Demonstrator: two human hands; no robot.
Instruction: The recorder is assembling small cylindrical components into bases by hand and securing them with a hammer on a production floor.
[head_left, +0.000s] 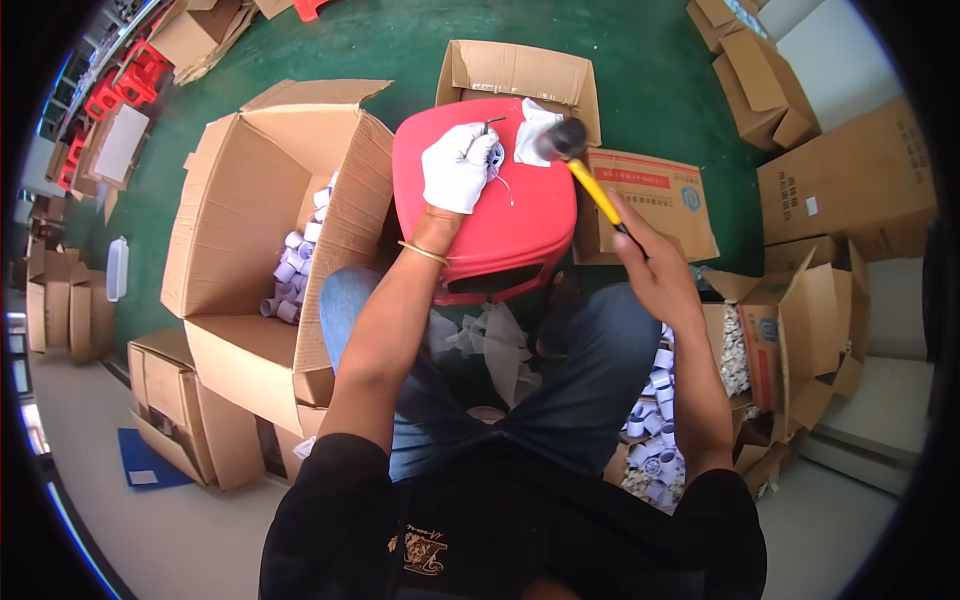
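My left hand (455, 170), in a white glove, is closed on a small lavender plastic fitting (495, 158) over the red stool (480, 225). A thin dark rod (495, 121) sticks out by its fingers, and a thin white strand hangs from the fitting. My bare right hand (655, 265) grips a hammer (597, 190) by its yellow and black handle. The black hammer head is blurred and appears above the stool's right edge, apart from the fitting. Beside it on the stool is a crumpled white cloth or glove (535, 130).
A large open carton (215, 190) on the left holds several lavender fittings (292, 265). More fittings (655, 400) fill a container by my right leg. An open carton (520, 72) stands behind the stool, and a printed carton (650, 200) is to its right. White plastic scraps (490, 340) lie between my legs.
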